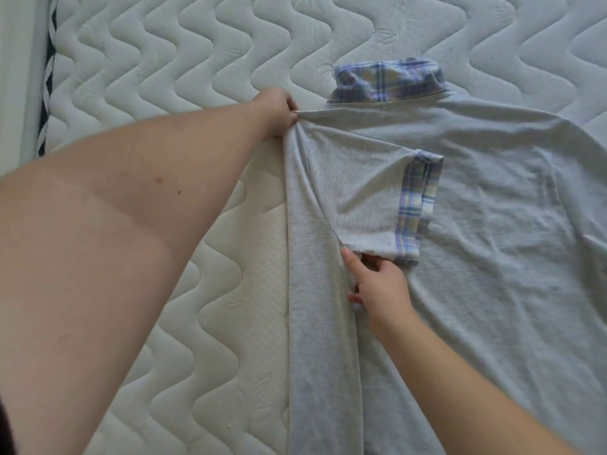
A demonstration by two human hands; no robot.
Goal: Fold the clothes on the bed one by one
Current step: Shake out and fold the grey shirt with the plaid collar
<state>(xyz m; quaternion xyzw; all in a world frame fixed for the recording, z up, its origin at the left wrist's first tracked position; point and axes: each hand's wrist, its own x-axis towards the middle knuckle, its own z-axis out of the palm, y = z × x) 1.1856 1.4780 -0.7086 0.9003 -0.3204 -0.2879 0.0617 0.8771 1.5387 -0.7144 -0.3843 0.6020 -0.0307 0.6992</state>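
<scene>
— Pinching the shoulder fold with my left hand [279, 110]; the grey shirt [476, 224] lies flat on the bed [164, 60], collar [387, 80] away from me, long axis running toward me.

— And the right hand [377, 287]?

— Nearer me, fingers curled on the folded-in sleeve [368, 195] at its lower edge — the unfolded side lies to its right.

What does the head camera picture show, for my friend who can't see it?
Two bare hands fold a grey shirt on a quilted white mattress. The left hand pinches the shoulder beside the plaid collar, and the right hand holds the bottom edge of the plaid-cuffed sleeve, folded inward over the shirt.
</scene>
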